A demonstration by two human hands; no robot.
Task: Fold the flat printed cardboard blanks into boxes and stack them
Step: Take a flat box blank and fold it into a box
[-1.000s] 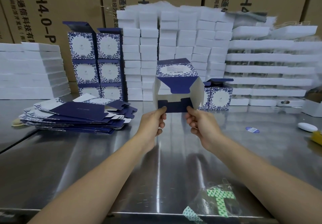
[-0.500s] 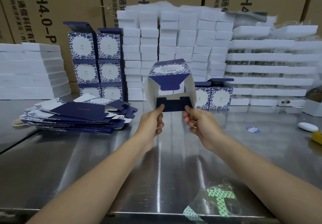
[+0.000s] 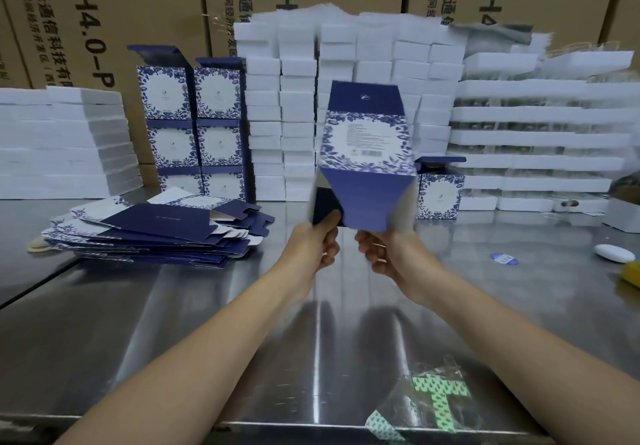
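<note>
steel table (image 3: 173, 323) fills the lower frame, brushed and glossy enough to mirror both forearms. near its bottom edge, lower right, lies a crumpled clear wrapper (image 3: 429, 406) with a green patterned strip inside.

at mid frame the two hands hold a half-formed box (image 3: 367, 154) up off the table. the left hand (image 3: 313, 247) pinches a dark navy bottom flap with thumb on top. the right hand (image 3: 388, 254) has curled fingers gripping the lower edge of the lighter blue flap. the box is thin printed card: a white panel with small text framed in blue leaf pattern, a plain navy lid flap standing up above it, blurred at the sides. i'd say its bottom is being closed and not yet locked.

left of the hands, a loose pile of flat blanks (image 3: 156, 230) waits, navy and floral, slippery-looking and fanned out, so plenty is left to fold.

farther back, finished boxes (image 3: 190, 122) stand stacked in two columns at centre left, top lids open, and one more box (image 3: 440, 195) sits right of the held one. that looks like an early share of the job.

behind are white foam blocks (image 3: 346, 74) in tall stacks, and brown cartons (image 3: 104, 12) along the top.
</note>
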